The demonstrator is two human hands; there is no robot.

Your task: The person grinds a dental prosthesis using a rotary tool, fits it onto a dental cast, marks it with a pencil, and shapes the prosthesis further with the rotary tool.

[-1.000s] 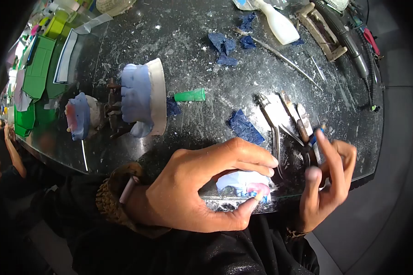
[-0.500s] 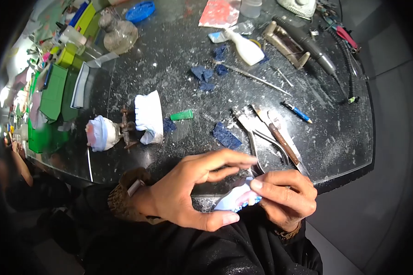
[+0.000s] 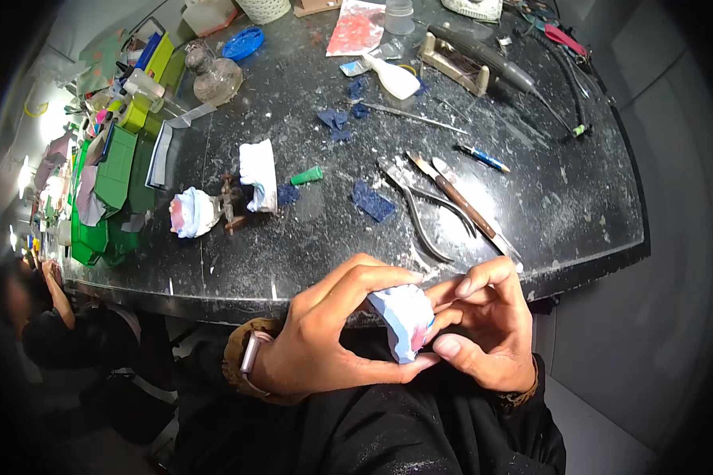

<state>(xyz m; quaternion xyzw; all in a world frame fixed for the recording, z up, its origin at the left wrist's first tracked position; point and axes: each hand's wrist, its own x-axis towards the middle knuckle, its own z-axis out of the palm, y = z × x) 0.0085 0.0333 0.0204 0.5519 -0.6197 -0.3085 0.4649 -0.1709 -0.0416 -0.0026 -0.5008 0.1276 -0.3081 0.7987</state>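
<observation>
The blue cast [image 3: 399, 317] is raised at the near edge of the counter [image 3: 578, 222], in your left hand [image 3: 325, 336], whose fingers pinch it, thumb at its near end and fingertips at its far end; your right hand [image 3: 495, 336] is beside it, fingers parted and loosely curled (whether any touch the cast, you cannot tell). With the hold mainly at the two ends, a loosened thumb could let it tip and drop toward your lap; a hard press from the right thumb might mark the pink patch [image 3: 419, 336], if that is soft. The cast's long axis runs from the counter side toward you, slanting slightly right at the near end; its pink side points right, toward your right hand. Beyond lie the pliers [image 3: 413, 207] and the brown-handled tool [image 3: 467, 206]; the mounted casts [image 3: 194, 214] stand farther left.
</observation>
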